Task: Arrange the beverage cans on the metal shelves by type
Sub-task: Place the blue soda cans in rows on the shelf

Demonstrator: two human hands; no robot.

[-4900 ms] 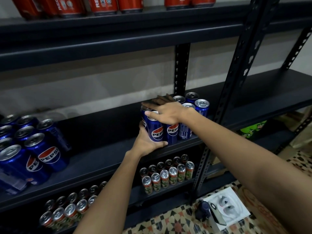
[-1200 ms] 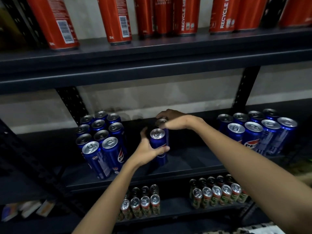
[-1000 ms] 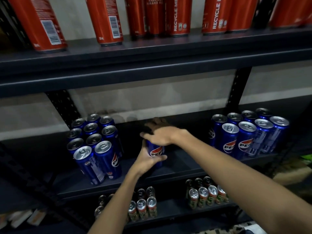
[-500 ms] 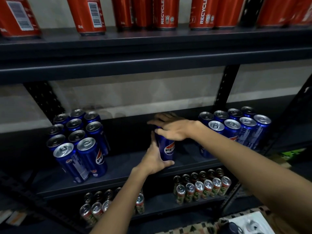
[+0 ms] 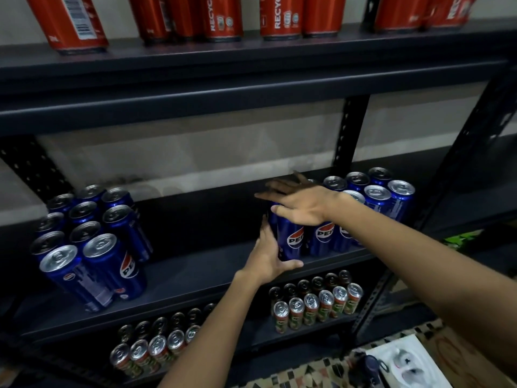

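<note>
Two blue Pepsi cans (image 5: 289, 239) stand side by side on the middle metal shelf (image 5: 195, 275), touching the left side of the right-hand group of Pepsi cans (image 5: 372, 197). My left hand (image 5: 268, 256) grips the front can from the left, thumb under its front. My right hand (image 5: 299, 204) lies flat across the two can tops with straight fingers; the rear can is mostly hidden. Another group of Pepsi cans (image 5: 92, 242) stands at the shelf's left end.
Red cans (image 5: 221, 18) line the top shelf. Small green-and-red cans (image 5: 316, 303) fill the lower shelf in two clusters. A black upright (image 5: 349, 135) stands behind the right group. A white packet (image 5: 402, 362) lies on the patterned floor.
Both hands have slid the two Pepsi cans rightwards along the middle shelf until they meet the right-hand group. The view has shifted with them.
</note>
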